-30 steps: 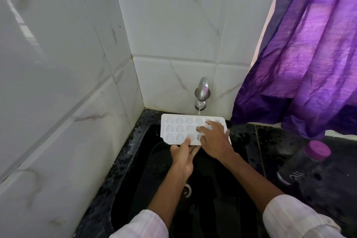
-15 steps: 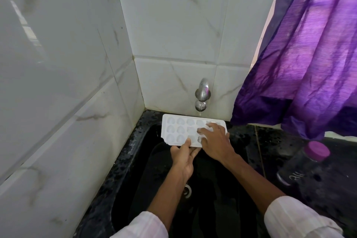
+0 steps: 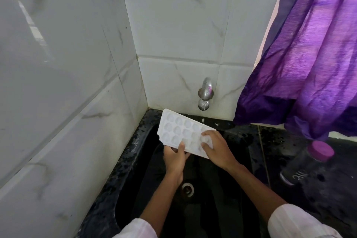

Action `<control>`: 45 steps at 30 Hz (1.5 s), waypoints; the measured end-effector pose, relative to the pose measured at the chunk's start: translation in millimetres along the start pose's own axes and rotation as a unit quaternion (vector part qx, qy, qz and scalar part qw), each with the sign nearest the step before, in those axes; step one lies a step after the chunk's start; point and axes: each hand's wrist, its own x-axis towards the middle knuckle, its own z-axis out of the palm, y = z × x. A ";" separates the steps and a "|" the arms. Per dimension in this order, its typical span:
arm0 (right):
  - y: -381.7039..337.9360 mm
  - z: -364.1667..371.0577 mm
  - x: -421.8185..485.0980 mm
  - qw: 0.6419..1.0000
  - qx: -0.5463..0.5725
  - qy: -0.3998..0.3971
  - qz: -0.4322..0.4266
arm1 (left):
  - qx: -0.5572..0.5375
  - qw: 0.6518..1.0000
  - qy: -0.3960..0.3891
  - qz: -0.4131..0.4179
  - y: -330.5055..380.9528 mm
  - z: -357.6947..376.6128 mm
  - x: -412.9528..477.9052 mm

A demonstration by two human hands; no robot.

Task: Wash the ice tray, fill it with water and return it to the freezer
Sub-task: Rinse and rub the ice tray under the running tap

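Pinching the near long edge of the ice tray (image 3: 179, 129) with the left hand (image 3: 174, 157), thumb on top and fingers beneath; pressing the spread fingertips of the right hand (image 3: 216, 148) down into the cells at the tray's 3 o'clock end, laid on top rather than wrapped round. Held slanted over the black sink (image 3: 133, 152), far corner raised towards 11 o'clock, just below and to 7 o'clock of the tap (image 3: 205, 92) with its thin trickle. Looks like the washing step, rubbing the cells clean. Calls next for levelling the tray under the spout at 1 o'clock, rinsing every cell, then filling. Over at 3 o'clock, a purple-capped bottle (image 3: 307, 162) with white lettering, upside down and too blurred to read
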 end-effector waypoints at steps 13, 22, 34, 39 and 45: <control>23.7 18.3 -19.6 0.998 -0.012 -0.001 0.064 | 0.550 0.794 -0.084 0.245 12.0 -81.3 -5.7; 24.3 22.9 -21.0 0.997 -0.018 -0.025 0.071 | 0.280 0.931 0.142 0.186 -7.4 -81.3 9.4; -28.3 37.5 -18.1 0.855 0.441 -0.118 0.245 | -0.255 0.965 0.056 -0.033 -0.9 -4.9 -19.5; -27.9 37.6 -7.2 0.818 0.531 -0.046 0.216 | -0.228 0.970 -0.038 -0.073 -4.8 -2.8 -29.5; -19.0 20.5 10.2 0.867 0.452 -0.006 0.209 | -0.212 0.972 -0.034 -0.100 -11.4 -41.7 -28.9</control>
